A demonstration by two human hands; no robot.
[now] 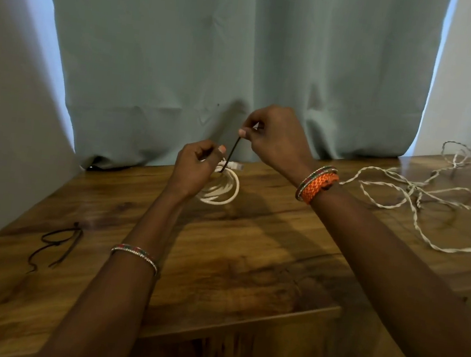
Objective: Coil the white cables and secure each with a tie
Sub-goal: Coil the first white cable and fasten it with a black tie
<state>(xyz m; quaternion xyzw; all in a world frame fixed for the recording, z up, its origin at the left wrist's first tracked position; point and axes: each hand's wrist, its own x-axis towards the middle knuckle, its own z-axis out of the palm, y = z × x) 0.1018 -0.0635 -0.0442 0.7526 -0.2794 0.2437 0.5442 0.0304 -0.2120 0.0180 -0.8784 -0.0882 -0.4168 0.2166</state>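
Wooden table top (249, 253), dark-grained, fills the lower half of the frame. Far edge butts a pale teal curtain (227, 60) across the upper centre; near edge drops off at lower centre. Open board lies between the two forearms and at lower left centre.

Coiled white cable (221, 188), several round loops, lies flat just above centre of frame, near the far edge. A white plug end pokes out at the top of the coil.

Left hand (194, 167) sits over the left side of the coil, fingers curled, thumb and forefinger pinching the lower end of a thin dark tie (232, 154). Right hand (277, 139) is raised above and right of the coil, fingertips pinching the upper end of the same tie. The tie runs taut and slanted between the two grips, its lower part meeting the top of the coil.

Loose twisted white cable (419, 199) sprawls in open loops at right of frame, well apart from the coil.

Spare dark ties (58, 241) lie in a small bundle at lower left.

Beaded bangles on both wrists; orange woven band (320, 185) on the right.
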